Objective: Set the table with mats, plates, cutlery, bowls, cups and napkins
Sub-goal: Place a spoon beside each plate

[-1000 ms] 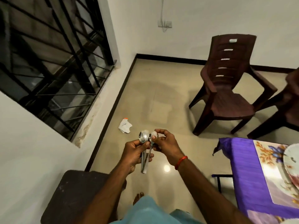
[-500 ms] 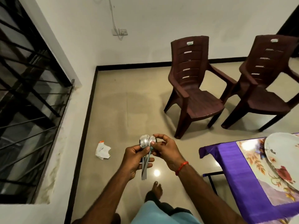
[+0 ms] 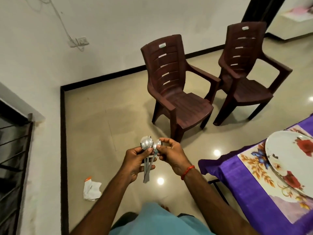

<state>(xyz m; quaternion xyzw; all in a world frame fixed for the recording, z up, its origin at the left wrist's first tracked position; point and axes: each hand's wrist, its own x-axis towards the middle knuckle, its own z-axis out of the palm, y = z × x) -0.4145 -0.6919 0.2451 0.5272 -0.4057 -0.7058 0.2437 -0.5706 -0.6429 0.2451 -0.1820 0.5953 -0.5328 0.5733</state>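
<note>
Spoons (image 3: 146, 143) are gripped by the left hand (image 3: 135, 162), bowls away, handles toward the person; one bowl is pinched by fingers (image 3: 167, 141) of the right hand (image 3: 172, 155).

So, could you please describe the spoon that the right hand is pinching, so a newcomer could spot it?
Left of the purple table, two hands meet above the floor. The left hand grips a bunch of spoon handles; the right hand pinches one spoon by its bowl. Its bowl is the right one of the pair, smaller-looking than the round bowl beside it.
</note>
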